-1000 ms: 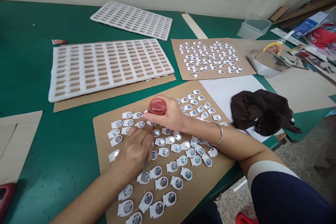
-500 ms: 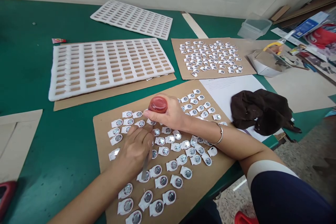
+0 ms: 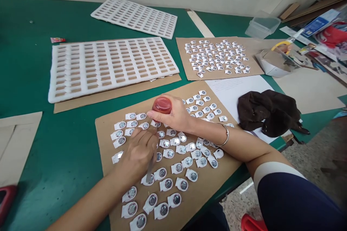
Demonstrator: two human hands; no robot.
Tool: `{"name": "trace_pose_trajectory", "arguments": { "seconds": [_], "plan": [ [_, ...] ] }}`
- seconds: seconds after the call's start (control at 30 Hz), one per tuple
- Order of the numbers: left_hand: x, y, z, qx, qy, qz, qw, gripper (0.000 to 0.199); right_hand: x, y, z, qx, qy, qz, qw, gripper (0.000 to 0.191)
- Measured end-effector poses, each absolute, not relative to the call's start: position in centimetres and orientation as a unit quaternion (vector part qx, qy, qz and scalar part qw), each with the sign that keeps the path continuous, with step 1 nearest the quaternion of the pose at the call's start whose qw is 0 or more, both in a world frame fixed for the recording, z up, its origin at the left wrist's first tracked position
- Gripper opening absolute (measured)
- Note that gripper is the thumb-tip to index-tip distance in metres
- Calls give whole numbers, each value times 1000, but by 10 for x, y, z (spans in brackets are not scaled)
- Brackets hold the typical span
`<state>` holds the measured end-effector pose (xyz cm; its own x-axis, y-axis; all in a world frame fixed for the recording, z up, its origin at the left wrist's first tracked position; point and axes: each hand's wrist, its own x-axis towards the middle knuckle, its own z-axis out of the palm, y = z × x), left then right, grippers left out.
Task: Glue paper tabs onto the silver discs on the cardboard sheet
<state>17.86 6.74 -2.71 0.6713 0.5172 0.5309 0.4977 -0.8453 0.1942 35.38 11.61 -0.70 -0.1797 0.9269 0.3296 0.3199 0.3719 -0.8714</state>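
My right hand (image 3: 176, 115) is wrapped round an upright tool with a glossy red rounded end (image 3: 162, 105); its lower part is hidden by my fingers. Close beside it, my left hand (image 3: 142, 148) is closed on a slim flat metal tool, apparently tweezers (image 3: 149, 171), whose broad end points back toward me. The tips are hidden at the fingers. Both hands are over a brown cardboard sheet (image 3: 208, 195) bearing many small white tabs with round silvery discs (image 3: 163, 209). One such piece (image 3: 155, 123) lies just under the red-ended tool, partly covered.
A white slotted foam tray (image 3: 111, 68) lies on cardboard at left, with another foam tray (image 3: 135, 16) behind. More disc pieces cover a second cardboard sheet (image 3: 251, 74). At right are dark cloth (image 3: 267, 112), paper (image 3: 230, 86), a paper box (image 3: 273, 63) and a clear tub (image 3: 262, 27).
The view has shifted slightly, so everything sits a little further left and up. Both hands keep their grips and nearly the same place over the pieces.
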Motion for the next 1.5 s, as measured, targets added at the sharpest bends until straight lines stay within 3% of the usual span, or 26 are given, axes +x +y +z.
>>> {"name": "trace_pose_trajectory", "arguments": {
  "seconds": [1.5],
  "plan": [
    [180,69,-23,915,273,297,17,18,356,120,-9,-470,-704,288,447,27]
  ]
}}
